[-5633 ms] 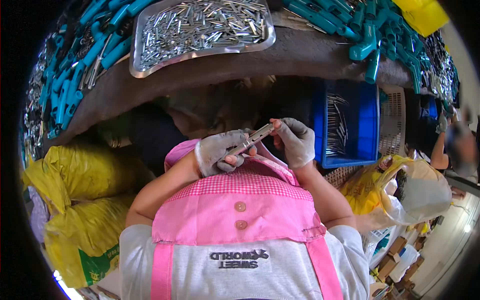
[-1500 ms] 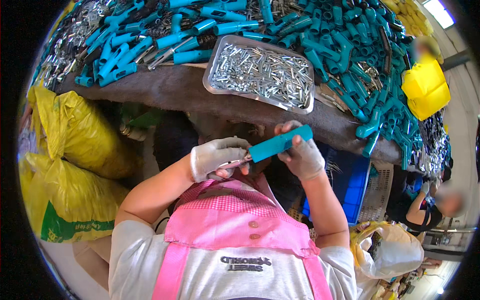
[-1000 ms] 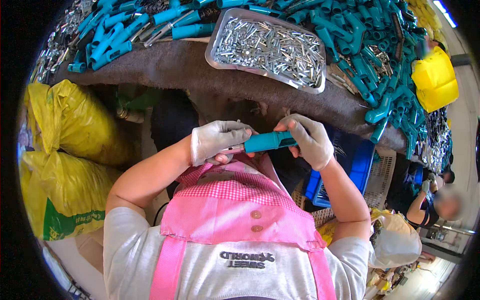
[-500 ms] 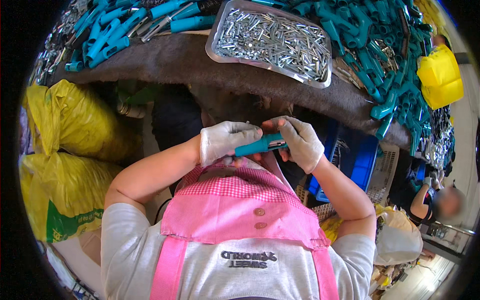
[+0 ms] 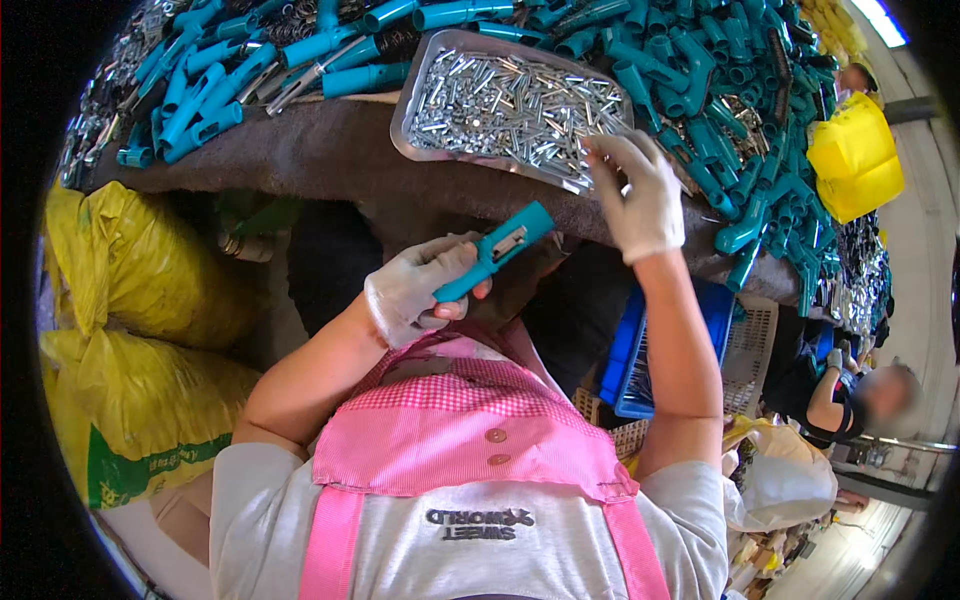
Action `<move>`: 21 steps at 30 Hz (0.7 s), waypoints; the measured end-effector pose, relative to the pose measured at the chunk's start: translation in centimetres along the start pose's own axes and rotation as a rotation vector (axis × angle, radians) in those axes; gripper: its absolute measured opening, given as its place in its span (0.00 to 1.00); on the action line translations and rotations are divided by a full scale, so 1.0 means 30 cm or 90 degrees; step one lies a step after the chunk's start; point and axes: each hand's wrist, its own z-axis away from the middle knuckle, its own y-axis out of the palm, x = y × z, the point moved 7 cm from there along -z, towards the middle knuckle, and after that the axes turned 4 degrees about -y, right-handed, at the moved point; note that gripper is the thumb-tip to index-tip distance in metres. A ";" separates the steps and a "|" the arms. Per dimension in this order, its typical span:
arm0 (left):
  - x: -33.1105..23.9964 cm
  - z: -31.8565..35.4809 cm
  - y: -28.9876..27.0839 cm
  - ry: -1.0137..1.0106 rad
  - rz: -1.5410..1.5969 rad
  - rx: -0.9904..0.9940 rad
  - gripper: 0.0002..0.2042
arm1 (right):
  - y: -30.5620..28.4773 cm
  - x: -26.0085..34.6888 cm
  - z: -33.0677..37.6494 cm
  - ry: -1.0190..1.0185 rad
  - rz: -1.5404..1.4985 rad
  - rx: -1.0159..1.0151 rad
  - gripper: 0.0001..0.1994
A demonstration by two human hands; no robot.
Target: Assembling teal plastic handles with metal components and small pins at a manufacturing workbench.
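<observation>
Gloved L hand has fingers clamped round glossy, slotted teal tube, tilted mid-frame, metal strip inside; gloved R hand curls by shiny tray of slim silvery pins, upper ctr; can't tell if fingertips pinch any.

A workbench carries everything here, its near edge wrapped in a dark brown covering that shows as a bare, curving strip. By the middle of that edge sits a metal tray full of short silver pins. Toward the left end lie teal tubes, with a long silver piece among them and small metal parts beyond. A dense teal heap covers the right side, and silvery pieces lie at the right end.
</observation>
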 end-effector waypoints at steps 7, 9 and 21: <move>0.027 0.006 -0.038 0.027 0.059 -0.049 0.17 | 0.113 -0.103 -0.069 0.043 0.014 0.118 0.06; 0.021 0.007 -0.034 0.034 0.068 -0.050 0.16 | 0.105 -0.122 -0.069 0.037 0.025 0.064 0.06; 0.041 -0.022 -0.033 0.039 0.052 -0.046 0.12 | 0.124 0.208 0.154 0.038 -0.292 0.127 0.06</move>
